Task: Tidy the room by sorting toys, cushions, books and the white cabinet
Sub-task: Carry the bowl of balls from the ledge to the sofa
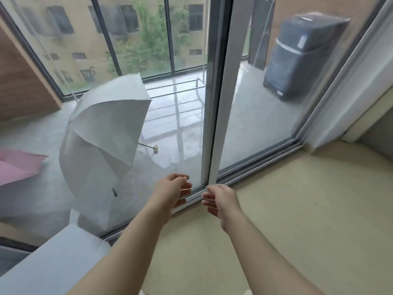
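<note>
The room has a pale yellow-green floor (297,209), which ends at a sliding glass door (219,103) that fills most of the view. The door's white upright stile runs from the top of the picture down to the track, leaning slightly. Beyond the glass is a grey balcony (255,124) with a wet sheen, closed in by dark-framed windows. A tan building (85,50) and green trees stand outside them.

On the balcony, left of the stile, a white umbrella (102,133) lies open on its side, with its handle pointing right. A dark blue appliance (297,56) stands upright at the far right. A metal rack (180,103) lies flat between the two. Part of a pink umbrella (17,165) shows at the left edge.

Inside, at the lower left, a white block (53,262) lies just beside the glass. Whether it is the cabinet cannot be told. Its long axis runs diagonally from the lower left corner up towards the door track.

Both bare forearms reach forward. The left hand (172,190) hangs before the glass, fingers loosely curled and a little apart, holding nothing. The right hand (221,199) is at the foot of the stile, fingers likewise loosely curled and empty. Whether it touches the stile cannot be told.
</note>
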Demonstrator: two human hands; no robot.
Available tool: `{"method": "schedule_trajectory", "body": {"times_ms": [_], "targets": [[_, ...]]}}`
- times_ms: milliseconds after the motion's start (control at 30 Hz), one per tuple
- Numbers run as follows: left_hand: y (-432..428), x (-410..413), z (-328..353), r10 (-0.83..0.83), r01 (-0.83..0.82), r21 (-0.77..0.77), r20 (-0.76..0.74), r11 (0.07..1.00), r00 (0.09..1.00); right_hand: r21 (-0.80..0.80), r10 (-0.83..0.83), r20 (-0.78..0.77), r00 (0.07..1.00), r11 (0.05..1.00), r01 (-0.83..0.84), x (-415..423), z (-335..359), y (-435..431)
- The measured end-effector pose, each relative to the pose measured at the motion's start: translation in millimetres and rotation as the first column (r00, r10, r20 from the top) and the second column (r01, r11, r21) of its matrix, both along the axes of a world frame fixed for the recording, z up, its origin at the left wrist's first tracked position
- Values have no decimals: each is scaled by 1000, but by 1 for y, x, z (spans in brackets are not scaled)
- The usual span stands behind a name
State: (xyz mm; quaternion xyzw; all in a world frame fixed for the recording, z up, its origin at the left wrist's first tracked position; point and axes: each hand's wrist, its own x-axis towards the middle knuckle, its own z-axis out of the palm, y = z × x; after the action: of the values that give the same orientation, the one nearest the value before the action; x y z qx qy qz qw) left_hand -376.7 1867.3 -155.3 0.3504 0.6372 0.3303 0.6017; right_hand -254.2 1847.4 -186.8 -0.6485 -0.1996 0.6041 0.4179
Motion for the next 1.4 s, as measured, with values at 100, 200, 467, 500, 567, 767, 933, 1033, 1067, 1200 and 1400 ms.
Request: {"method": "schedule_trajectory", "body": {"times_ms": [100, 200, 467, 500, 567, 767, 933, 1033, 1067, 1200, 1400], "targets": [[14, 65, 12, -7, 7, 20, -16, 1000, 1000, 31, -47, -9, 999, 998, 47, 74, 12, 11], [29, 157, 18, -33, 33, 6, -7, 999, 999, 35, -117, 9, 993, 993, 117, 174, 20, 12], [75, 389, 24, -273, 273, 4, 25, 962, 962, -5, -327, 64, 943, 945, 328, 388, 18, 28], [85, 425, 21, -318, 318, 4, 31, 948, 948, -6, -363, 71, 929, 931, 364, 419, 16, 34], [99, 468, 20, -389, 389, 19, 36, 921, 920, -22, -384, 87, 919, 922, 387, 456, 17, 41], [178, 638, 3, -546, 545, 43, 88, 837, 833, 1, -549, 120, 827, 833, 553, 612, 17, 101], [238, 790, 15, -669, 667, 51, 48, 744, 742, 1, -656, 123, 745, 751, 661, 744, 32, 146], [257, 872, 18, -737, 734, 67, 29, 675, 675, -5, -721, 117, 682, 687, 727, 814, 33, 159], [259, 886, 22, -752, 750, 68, 17, 658, 659, -13, -728, 118, 676, 679, 734, 826, 34, 161], [277, 1000, 12, -791, 790, 41, 18, 612, 611, -31, -788, 83, 610, 610, 792, 930, 21, 174], [305, 1169, 7, -786, 786, 30, -11, 618, 618, -57, -809, 49, 585, 583, 811, 1099, 18, 202]]}}
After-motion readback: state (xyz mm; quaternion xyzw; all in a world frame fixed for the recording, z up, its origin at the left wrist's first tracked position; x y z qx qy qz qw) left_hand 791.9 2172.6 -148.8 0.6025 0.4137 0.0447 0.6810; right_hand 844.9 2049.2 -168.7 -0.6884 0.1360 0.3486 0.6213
